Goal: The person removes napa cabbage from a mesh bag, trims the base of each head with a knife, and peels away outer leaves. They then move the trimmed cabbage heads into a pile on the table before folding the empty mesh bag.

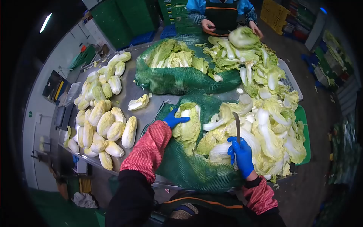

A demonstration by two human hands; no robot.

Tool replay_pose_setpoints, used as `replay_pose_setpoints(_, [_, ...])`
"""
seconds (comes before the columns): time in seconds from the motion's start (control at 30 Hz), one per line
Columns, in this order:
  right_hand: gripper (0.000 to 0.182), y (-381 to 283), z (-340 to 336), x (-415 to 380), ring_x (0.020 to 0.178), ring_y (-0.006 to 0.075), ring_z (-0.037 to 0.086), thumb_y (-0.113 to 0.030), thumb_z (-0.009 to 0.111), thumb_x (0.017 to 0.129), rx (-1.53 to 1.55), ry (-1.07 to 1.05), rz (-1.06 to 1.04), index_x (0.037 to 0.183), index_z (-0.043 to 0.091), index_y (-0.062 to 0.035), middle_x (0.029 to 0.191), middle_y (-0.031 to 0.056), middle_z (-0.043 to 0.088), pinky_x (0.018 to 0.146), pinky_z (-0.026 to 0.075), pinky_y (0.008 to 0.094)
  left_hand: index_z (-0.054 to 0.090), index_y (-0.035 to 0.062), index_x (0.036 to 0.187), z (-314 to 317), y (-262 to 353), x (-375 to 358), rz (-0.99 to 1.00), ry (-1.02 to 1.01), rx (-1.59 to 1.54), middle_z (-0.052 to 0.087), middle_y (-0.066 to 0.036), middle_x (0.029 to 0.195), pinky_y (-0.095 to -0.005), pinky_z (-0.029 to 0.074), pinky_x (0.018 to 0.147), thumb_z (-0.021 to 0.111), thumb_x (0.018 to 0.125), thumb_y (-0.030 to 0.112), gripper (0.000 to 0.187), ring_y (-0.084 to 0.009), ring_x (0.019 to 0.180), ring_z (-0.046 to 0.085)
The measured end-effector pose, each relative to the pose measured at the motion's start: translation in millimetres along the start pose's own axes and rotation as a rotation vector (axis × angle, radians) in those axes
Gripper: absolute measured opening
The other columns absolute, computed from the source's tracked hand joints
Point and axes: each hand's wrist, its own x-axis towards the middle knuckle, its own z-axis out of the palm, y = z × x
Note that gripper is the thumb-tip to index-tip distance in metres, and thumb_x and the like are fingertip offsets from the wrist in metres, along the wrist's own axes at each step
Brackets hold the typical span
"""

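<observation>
My left hand (174, 118), in a blue glove, grips the side of a leafy napa cabbage (188, 130), its thumb stretched across the leaves. This cabbage lies on a green mesh sack (193, 172) in front of me. In my right hand (242, 156), also gloved in blue, is a sickle (237, 123) with a thin curved blade pointing up and away from me. Loose outer cabbage leaves (264, 130) are heaped around and beyond that hand. The lower part of the sickle's handle is hidden by my fingers.
Trimmed napa cabbages (106, 123) are piled on the metal table (130, 85) at left, near a single small cabbage piece (138, 102). Another mesh sack (181, 80) holds cabbages farther back. Across the table, a co-worker's hand (256, 30) is beside a blurred cabbage (244, 38).
</observation>
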Motion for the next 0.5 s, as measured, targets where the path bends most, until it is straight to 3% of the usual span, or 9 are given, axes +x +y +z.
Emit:
replay_pose_setpoints(0.03, [0.024, -0.3, -0.2, -0.2, 0.048, 0.0051, 0.046, -0.026, 0.052, 0.097, -0.007, 0.0, -0.004, 0.111, 0.057, -0.0069, 0.066, 0.0004, 0.054, 0.039, 0.04, 0.021, 0.015, -0.0056, 0.145, 5.4, 1.5, -1.5, -0.017, -0.01, -0.035, 0.04, -0.021, 0.141, -0.0385, 0.033, 0.108, 0.09, 0.057, 0.043, 0.126, -0.0277, 0.13, 0.042])
replay_pose_setpoints(0.07, [0.024, 0.1, -0.4, -1.8, 0.048, 0.0053, 0.046, -0.026, 0.052, 0.097, -0.014, 0.001, -0.006, 0.111, 0.058, -0.007, 0.066, 0.0005, 0.054, 0.039, 0.04, 0.0211, 0.016, -0.0044, 0.146, 10.7, 3.8, -2.7, 0.078, -0.167, -0.143, 0.039, -0.022, 0.142, -0.0392, 0.032, 0.109, 0.088, 0.057, 0.048, 0.126, -0.0287, 0.132, 0.04])
replay_pose_setpoints(0.2, [0.023, 5.9, 1.5, 1.2, 0.048, 0.0058, 0.047, -0.025, 0.052, 0.097, 0.005, -0.026, 0.009, 0.111, 0.058, -0.0072, 0.067, 0.0009, 0.054, 0.039, 0.04, 0.0217, 0.026, -0.0002, 0.144, 42.3, 7.8, -15.3, 0.201, 0.141, 0.14, 0.044, -0.018, 0.139, -0.0377, 0.034, 0.107, 0.087, 0.061, 0.043, 0.112, -0.027, 0.128, 0.043])
replay_pose_setpoints(0.3, [0.024, 7.8, 13.6, -1.2, 0.048, 0.006, 0.048, -0.025, 0.052, 0.097, -0.014, -0.047, 0.026, 0.112, 0.058, -0.0071, 0.067, 0.001, 0.054, 0.039, 0.041, 0.0219, 0.03, 0.0015, 0.143, 46.9, -11.0, 10.2, 0.281, 0.086, -0.016, 0.045, -0.016, 0.138, -0.0369, 0.035, 0.106, 0.087, 0.063, 0.04, 0.106, -0.0255, 0.127, 0.044])
replay_pose_setpoints(0.33, [0.024, 7.9, 16.5, -2.9, 0.048, 0.0061, 0.048, -0.025, 0.052, 0.097, -0.039, -0.048, 0.032, 0.112, 0.058, -0.0071, 0.067, 0.0009, 0.054, 0.039, 0.041, 0.022, 0.038, 0.0035, 0.139, 46.0, -9.0, 6.6, 0.406, 0.063, -0.071, 0.052, -0.013, 0.131, -0.0359, 0.04, 0.102, 0.083, 0.07, 0.035, 0.088, -0.0237, 0.12, 0.051])
replay_pose_setpoints(0.43, [0.025, 4.3, 13.7, -7.1, 0.048, 0.0062, 0.047, -0.025, 0.051, 0.098, -0.066, -0.025, 0.008, 0.112, 0.057, -0.0061, 0.067, 0.0011, 0.054, 0.039, 0.041, 0.022, 0.041, 0.0022, 0.137, 21.5, -4.3, -2.0, 0.176, -0.325, -0.45, 0.056, -0.011, 0.127, -0.0337, 0.043, 0.099, 0.079, 0.075, 0.036, 0.079, -0.0213, 0.113, 0.056])
replay_pose_setpoints(0.47, [0.025, 3.1, 8.5, -8.5, 0.047, 0.0062, 0.047, -0.025, 0.051, 0.098, -0.049, -0.011, -0.002, 0.111, 0.057, -0.0058, 0.067, 0.0013, 0.054, 0.039, 0.041, 0.022, 0.045, 0.0035, 0.134, 11.1, 7.9, -24.9, 0.034, -0.354, -0.566, 0.061, -0.009, 0.12, -0.0328, 0.047, 0.094, 0.073, 0.083, 0.03, 0.064, -0.0195, 0.104, 0.061])
replay_pose_setpoints(0.5, [0.024, 2.5, 4.3, -10.0, 0.047, 0.0063, 0.047, -0.025, 0.051, 0.098, -0.033, 0.004, -0.01, 0.111, 0.057, -0.0056, 0.067, 0.0014, 0.054, 0.039, 0.041, 0.0219, 0.049, 0.0046, 0.131, -0.1, 9.2, -40.8, -0.082, -0.443, -0.678, 0.061, -0.01, 0.121, -0.0356, 0.048, 0.094, 0.067, 0.087, 0.033, 0.056, -0.0217, 0.106, 0.062])
